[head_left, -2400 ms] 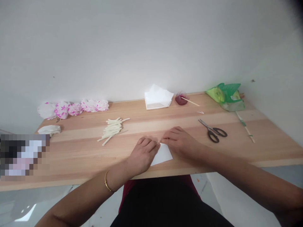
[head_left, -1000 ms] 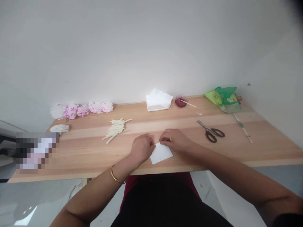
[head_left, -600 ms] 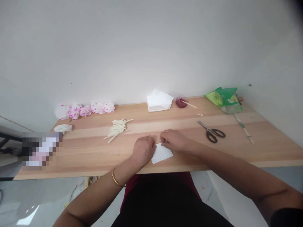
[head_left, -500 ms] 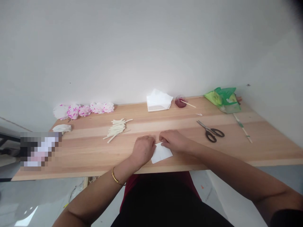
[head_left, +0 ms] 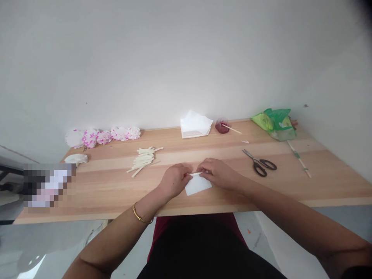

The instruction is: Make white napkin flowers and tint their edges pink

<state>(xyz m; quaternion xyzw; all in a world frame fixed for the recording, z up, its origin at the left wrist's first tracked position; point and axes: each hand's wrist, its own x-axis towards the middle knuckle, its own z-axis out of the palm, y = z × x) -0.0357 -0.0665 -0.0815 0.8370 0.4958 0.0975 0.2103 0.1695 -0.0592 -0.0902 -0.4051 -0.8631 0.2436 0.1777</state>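
Observation:
A small white sheet of tissue paper (head_left: 198,186) lies near the front edge of the table, its far edge turned over in a narrow fold. My left hand (head_left: 176,180) pinches the fold at its left end, thumb toward me. At the right end, my right hand (head_left: 218,173) grips the same fold between thumb and fingers. The fingertips partly hide the fold. Beyond my left hand lies a pile of cream-coloured thin strips (head_left: 144,159). Scissors (head_left: 259,162) with black handles rest to the right of my right hand, blades pointing away.
Along the wall stand a stack of white tissues (head_left: 196,126), a dark red bowl-like item (head_left: 222,126) with a stick, and a green plastic bag (head_left: 276,122). Pink-and-white paper puffs (head_left: 101,136) and a white bundle (head_left: 76,158) sit left. A thin stick (head_left: 299,159) lies right.
The far edge of the tissue paper now shows a narrow fold, and the sheet reaches slightly less far toward me. Both hands have stayed at its far corners, shifting only slightly.

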